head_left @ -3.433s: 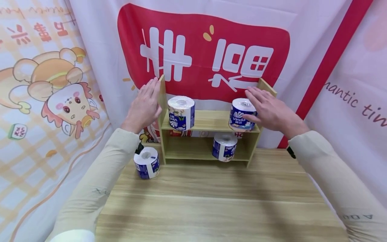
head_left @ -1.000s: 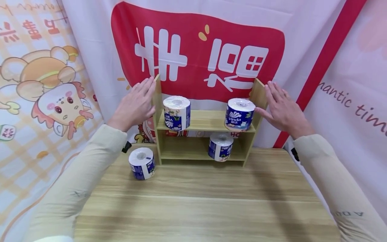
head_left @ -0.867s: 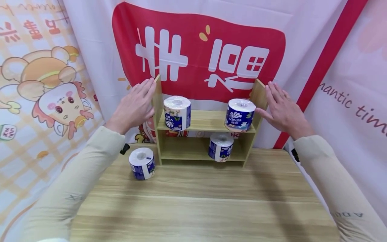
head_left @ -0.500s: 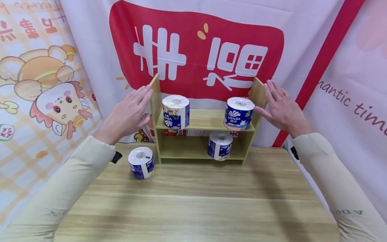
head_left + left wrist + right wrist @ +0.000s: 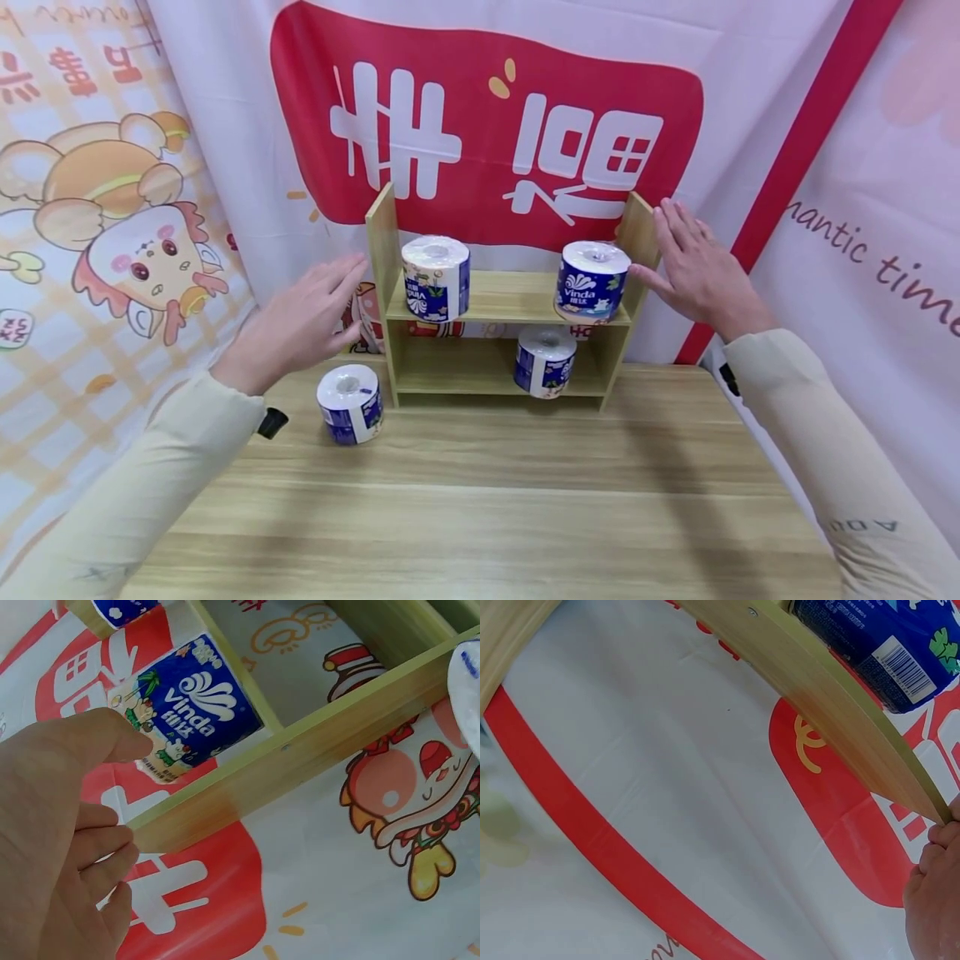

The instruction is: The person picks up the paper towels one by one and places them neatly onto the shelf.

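A small two-tier wooden shelf (image 5: 495, 292) stands at the back of the table. Two blue-and-white toilet rolls sit on its upper board, a left roll (image 5: 437, 279) and a right roll (image 5: 592, 285). Below, a third roll (image 5: 545, 363) rests on the lower board. My left hand (image 5: 296, 321), fingers extended and holding nothing, is just left of the shelf's left side panel (image 5: 217, 799). At the right side panel (image 5: 840, 724), my right hand (image 5: 697, 271) rests its straight fingertips by the upper edge. Another toilet roll (image 5: 350, 404) stands on the table, below my left hand.
The wooden table (image 5: 480, 517) stretches in front of the shelf. Behind it hangs a white cloth backdrop with a red printed panel (image 5: 487, 142), and a patterned cloth (image 5: 127, 208) covers the left side.
My left hand has come off the shelf's left side panel, moving left and down. Earlier, my right hand left the upper right roll for the right side panel, where it stays.
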`<state>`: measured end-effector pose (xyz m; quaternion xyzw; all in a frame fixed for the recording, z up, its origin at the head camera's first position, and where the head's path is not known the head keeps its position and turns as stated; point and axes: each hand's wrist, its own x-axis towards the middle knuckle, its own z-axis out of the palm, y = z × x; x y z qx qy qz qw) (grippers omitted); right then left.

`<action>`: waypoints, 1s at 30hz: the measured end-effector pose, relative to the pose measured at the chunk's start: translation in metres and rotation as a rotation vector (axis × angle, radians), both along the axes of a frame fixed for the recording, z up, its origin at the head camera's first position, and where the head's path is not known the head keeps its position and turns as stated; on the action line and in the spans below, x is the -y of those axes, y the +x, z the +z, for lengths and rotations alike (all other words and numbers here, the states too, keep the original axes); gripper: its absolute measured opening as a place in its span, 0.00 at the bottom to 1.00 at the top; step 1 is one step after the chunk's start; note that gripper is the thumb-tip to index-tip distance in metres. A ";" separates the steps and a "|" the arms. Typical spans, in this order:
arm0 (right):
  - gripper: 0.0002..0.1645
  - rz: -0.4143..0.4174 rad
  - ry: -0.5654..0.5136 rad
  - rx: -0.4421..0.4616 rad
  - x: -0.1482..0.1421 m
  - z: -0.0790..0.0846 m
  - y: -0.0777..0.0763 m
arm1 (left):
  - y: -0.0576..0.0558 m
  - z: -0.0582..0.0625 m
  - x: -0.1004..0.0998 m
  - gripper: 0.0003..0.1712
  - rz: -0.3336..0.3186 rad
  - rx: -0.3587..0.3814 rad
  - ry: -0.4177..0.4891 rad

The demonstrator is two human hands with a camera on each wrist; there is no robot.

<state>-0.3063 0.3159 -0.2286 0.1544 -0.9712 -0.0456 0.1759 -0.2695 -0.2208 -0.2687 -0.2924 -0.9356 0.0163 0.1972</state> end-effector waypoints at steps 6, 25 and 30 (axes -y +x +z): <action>0.60 -0.008 0.000 0.008 0.001 0.000 0.000 | 0.002 -0.016 0.004 0.47 0.042 0.100 -0.009; 0.60 -0.014 -0.014 0.019 0.001 0.000 0.001 | -0.013 -0.077 0.022 0.44 0.065 0.256 0.083; 0.60 -0.009 -0.025 0.022 0.002 0.001 0.001 | -0.020 -0.094 0.029 0.38 0.062 0.282 0.105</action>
